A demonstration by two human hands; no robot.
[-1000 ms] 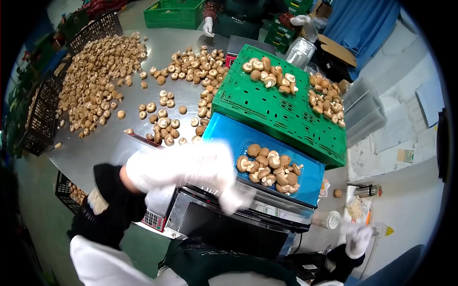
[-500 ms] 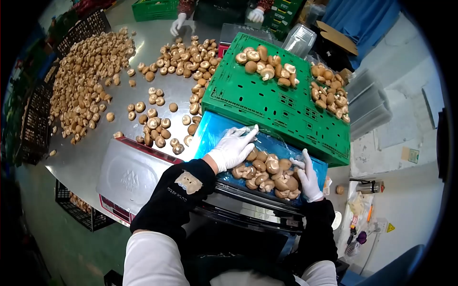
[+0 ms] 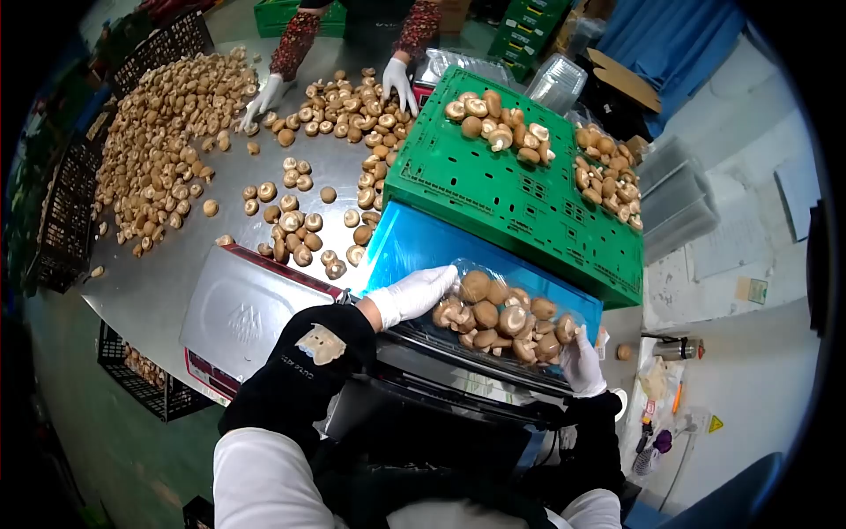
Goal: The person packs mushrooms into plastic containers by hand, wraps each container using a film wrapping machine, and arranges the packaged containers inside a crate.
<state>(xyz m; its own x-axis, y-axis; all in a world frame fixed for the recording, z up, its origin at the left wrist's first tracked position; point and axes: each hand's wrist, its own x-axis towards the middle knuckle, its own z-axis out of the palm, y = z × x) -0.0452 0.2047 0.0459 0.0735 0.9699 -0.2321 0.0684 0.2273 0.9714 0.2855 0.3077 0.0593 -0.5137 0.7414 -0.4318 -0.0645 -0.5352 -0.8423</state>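
Note:
A clear tray of brown mushrooms (image 3: pixel 498 316), with clear film over it, is held between my two gloved hands at the near edge of the blue surface (image 3: pixel 414 238). My left hand (image 3: pixel 414 295) grips the tray's left end, its fingers pressed together at the upper left corner. At the right end, my right hand (image 3: pixel 582 363) has its fingers closed on the tray's side. Below the tray is a black machine (image 3: pixel 405 414) with a dark front edge.
A green crate (image 3: pixel 493 194) bears mushroom groups behind the blue surface. At the left are a silver scale (image 3: pixel 251 317), loose mushrooms on the metal table (image 3: pixel 233 181) and black crates (image 3: pixel 57 212). Across the table, a co-worker's gloved hands (image 3: pixel 399 85) are among mushrooms.
One second ago my hands were apart, away from the tray. Since half a second ago, both hands have closed on it and drawn it slightly up. The co-worker's hands have moved onto the mushrooms.

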